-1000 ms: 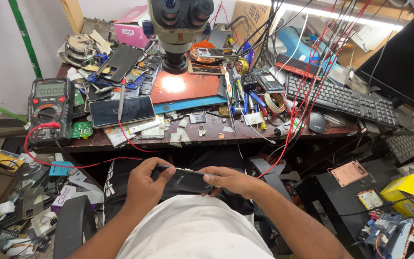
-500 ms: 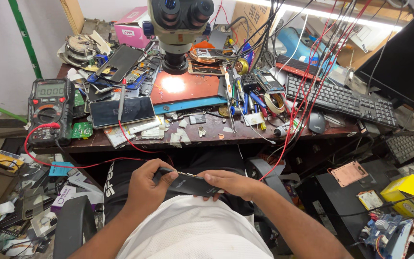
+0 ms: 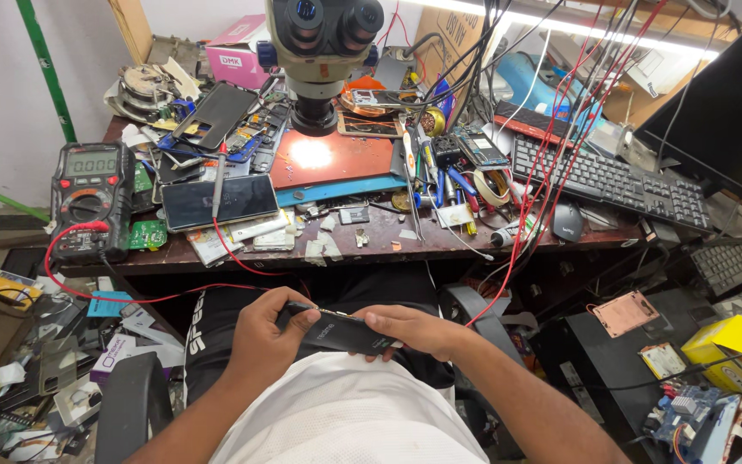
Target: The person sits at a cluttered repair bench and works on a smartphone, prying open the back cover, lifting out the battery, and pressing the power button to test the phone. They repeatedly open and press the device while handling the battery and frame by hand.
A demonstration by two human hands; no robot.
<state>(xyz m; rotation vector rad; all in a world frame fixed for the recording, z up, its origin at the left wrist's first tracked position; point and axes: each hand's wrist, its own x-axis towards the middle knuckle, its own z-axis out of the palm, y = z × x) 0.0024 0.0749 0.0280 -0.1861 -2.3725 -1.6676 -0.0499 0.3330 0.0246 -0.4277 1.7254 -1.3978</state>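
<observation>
Holding a dark phone (image 3: 343,332) over the lap, near the cluttered table (image 3: 440,241), the left hand (image 3: 264,337) and right hand (image 3: 414,331) each close their grip around an end; its case looks unopened.

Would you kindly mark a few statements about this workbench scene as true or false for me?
1. Both hands, the left hand and the right hand, hold the dark phone. True.
2. The multimeter sits at the bench's right end. False: it is at the left end.
3. The microscope stands over the lit orange mat. True.
4. The phone rests on the bench. False: it is held over the lap, below the bench edge.
</observation>
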